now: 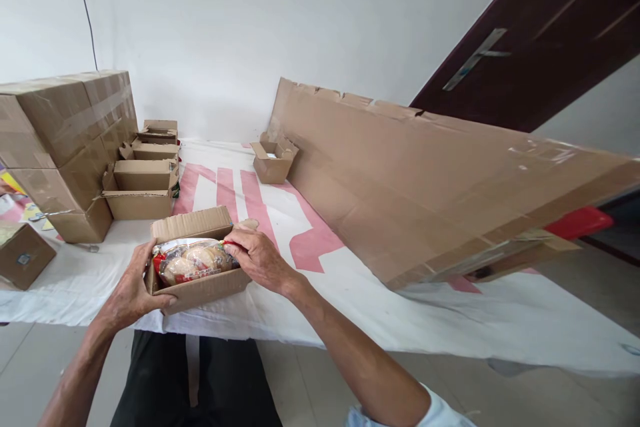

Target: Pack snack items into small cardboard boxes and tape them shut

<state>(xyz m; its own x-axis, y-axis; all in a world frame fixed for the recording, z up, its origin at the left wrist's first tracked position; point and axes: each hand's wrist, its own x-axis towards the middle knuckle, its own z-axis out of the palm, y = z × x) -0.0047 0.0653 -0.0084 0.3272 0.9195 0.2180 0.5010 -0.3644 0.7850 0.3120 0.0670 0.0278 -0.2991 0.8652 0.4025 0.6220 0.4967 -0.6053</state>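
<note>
A small open cardboard box [205, 290] sits at the near edge of the table, its lid flap standing up at the back. Inside lies a clear plastic packet of food [193, 261] with red trim. My left hand [131, 293] grips the box's left end, fingers wrapped round the front wall. My right hand [257, 257] lies over the box's right end, its fingers pressing on the packet.
A white cloth with pink lettering [280, 227] covers the table. Several open small boxes [143, 177] stand in a row at the back left beside taped large cartons [65, 140]. Another small box [273, 159] stands near the wall. A big flat cardboard sheet [425, 173] leans across the right.
</note>
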